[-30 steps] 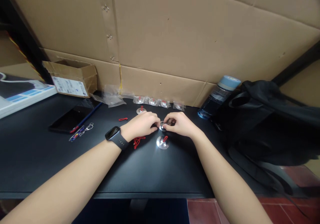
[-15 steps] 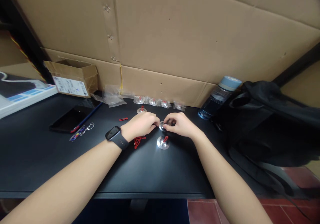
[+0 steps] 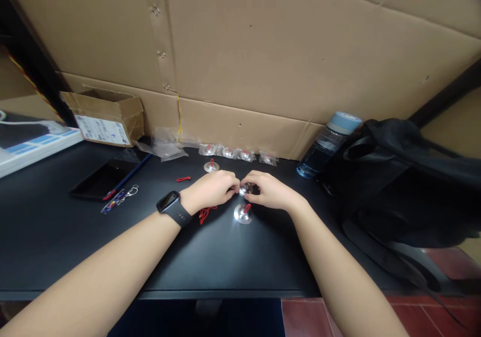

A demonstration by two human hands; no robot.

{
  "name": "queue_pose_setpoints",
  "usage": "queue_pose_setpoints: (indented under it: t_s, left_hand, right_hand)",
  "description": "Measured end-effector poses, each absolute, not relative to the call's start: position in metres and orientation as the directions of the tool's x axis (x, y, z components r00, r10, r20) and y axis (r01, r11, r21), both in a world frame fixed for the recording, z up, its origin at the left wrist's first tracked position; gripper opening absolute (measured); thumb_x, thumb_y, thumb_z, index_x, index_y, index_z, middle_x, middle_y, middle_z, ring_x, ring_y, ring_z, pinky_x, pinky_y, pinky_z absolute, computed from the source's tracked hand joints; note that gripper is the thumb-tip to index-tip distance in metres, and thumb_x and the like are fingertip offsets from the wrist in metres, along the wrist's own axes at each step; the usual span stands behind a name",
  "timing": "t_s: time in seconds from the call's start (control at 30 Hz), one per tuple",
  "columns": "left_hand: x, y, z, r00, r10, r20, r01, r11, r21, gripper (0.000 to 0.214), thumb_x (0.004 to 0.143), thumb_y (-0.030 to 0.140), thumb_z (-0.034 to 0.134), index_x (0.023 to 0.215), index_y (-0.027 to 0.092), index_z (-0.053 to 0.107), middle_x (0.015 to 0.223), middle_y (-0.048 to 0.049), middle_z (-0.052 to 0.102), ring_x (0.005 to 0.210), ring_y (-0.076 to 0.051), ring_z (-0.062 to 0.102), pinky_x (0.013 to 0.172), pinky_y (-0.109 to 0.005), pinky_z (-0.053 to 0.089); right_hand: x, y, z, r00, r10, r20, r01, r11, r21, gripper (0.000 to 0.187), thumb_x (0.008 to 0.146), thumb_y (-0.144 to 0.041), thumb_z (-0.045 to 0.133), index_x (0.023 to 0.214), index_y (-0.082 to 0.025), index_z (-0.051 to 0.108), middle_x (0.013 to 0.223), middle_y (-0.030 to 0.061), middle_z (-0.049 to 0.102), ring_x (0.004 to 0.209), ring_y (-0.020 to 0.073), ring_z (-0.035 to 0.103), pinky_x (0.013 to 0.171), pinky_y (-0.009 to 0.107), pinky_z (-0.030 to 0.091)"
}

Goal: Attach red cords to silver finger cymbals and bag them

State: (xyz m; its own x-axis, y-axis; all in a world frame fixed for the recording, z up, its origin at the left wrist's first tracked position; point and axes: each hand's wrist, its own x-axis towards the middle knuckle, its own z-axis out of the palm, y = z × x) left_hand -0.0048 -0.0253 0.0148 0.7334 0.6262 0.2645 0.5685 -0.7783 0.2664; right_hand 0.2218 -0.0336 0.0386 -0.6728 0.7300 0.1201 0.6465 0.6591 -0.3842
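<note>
A: Dial reference?
B: Centre is a small, round silver metal disc [image 3: 243, 189] with a raised middle, partly hidden by fingers. It sits on or just above the black surface [image 3: 180, 272]; contact cannot be told. 12 o'clock faces the brown cardboard wall [image 3: 285, 66].

A: Left hand [image 3: 216, 186]?
B: At 9 o'clock, knuckles up, thumb and forefinger bunched against the disc's near rim. Whether they grip it or merely steady it, cannot tell. A dark smartwatch [image 3: 173, 207] circles that wrist.

A: Right hand [image 3: 268, 190]?
B: At 3 o'clock, grasping the disc between thumb and curled fingers.

A: Related pieces?
B: A second silver domed disc [image 3: 242, 216] with a red cord loop lies at 6 o'clock, just beside; a third looped disc [image 3: 211, 167] at 10. Loose red cords [image 3: 206, 214] at 8, one short red loop [image 3: 183, 179] at 9. Four silver discs in clear wrappers [image 3: 228, 152] line up from 11 to 1.

A: Periphery?
B: Clear blue-lidded bottle [image 3: 323, 144] at 2, black fabric bag [image 3: 406, 186] at 3, brown cardboard box [image 3: 131, 119] at 10.
</note>
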Motion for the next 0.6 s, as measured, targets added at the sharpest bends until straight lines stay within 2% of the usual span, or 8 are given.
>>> queue_pose_setpoints:
  t_s: [0.17,0.27,0.37,0.47,0.6]
  left_hand:
    - [0.000,-0.031,0.014,0.749,0.614,0.249,0.556,-0.787,0.269,0.014,0.090,0.014,0.058,0.090,0.020,0.071,0.093,-0.0048,0.070,0.089,-0.021,0.067,0.082,-0.031,0.050]
    - [-0.001,-0.031,0.014,0.710,0.627,0.319,0.577,-0.779,0.247,0.013,0.091,0.018,0.060,0.099,0.021,0.071,0.111,-0.0081,0.068,0.103,-0.024,0.065,0.092,-0.034,0.050]
    - [-0.007,-0.027,0.015,0.635,0.683,0.363,0.651,-0.725,0.225,0.028,0.090,0.027,0.065,0.117,0.020,0.067,0.129,-0.0125,0.063,0.118,-0.029,0.060,0.103,-0.042,0.047]
    - [-0.016,-0.022,0.018,0.623,0.728,0.288,0.693,-0.684,0.228,0.035,0.089,0.033,0.068,0.121,0.018,0.066,0.123,-0.0127,0.067,0.114,-0.029,0.063,0.101,-0.040,0.048]
    - [-0.025,-0.019,0.022,0.633,0.752,0.184,0.721,-0.660,0.212,0.023,0.091,0.029,0.063,0.111,0.023,0.072,0.108,-0.0089,0.072,0.100,-0.026,0.068,0.085,-0.034,0.051]
  right_hand:
    - [0.219,-0.037,0.041,-0.683,0.725,0.086,0.649,0.658,-0.382,0.019,0.086,-0.020,0.071,0.104,-0.023,0.073,0.104,0.0062,0.064,0.097,0.0218,0.063,0.088,0.032,0.048]
    - [0.220,-0.036,0.039,-0.664,0.742,0.098,0.664,0.645,-0.379,0.023,0.084,-0.019,0.072,0.107,-0.021,0.071,0.108,0.0073,0.065,0.098,0.0221,0.063,0.088,0.032,0.048]
    - [0.221,-0.033,0.035,-0.639,0.758,0.132,0.677,0.635,-0.371,0.033,0.083,-0.019,0.073,0.115,-0.020,0.069,0.112,0.0086,0.067,0.099,0.0227,0.065,0.087,0.032,0.049]
    - [0.221,-0.031,0.033,-0.652,0.747,0.131,0.668,0.648,-0.367,0.033,0.084,-0.022,0.073,0.117,-0.022,0.069,0.109,0.0068,0.072,0.096,0.0222,0.067,0.086,0.031,0.049]
    - [0.219,-0.030,0.031,-0.652,0.745,0.141,0.667,0.651,-0.362,0.030,0.086,-0.025,0.074,0.116,-0.022,0.070,0.109,0.0064,0.074,0.097,0.0222,0.067,0.087,0.032,0.048]
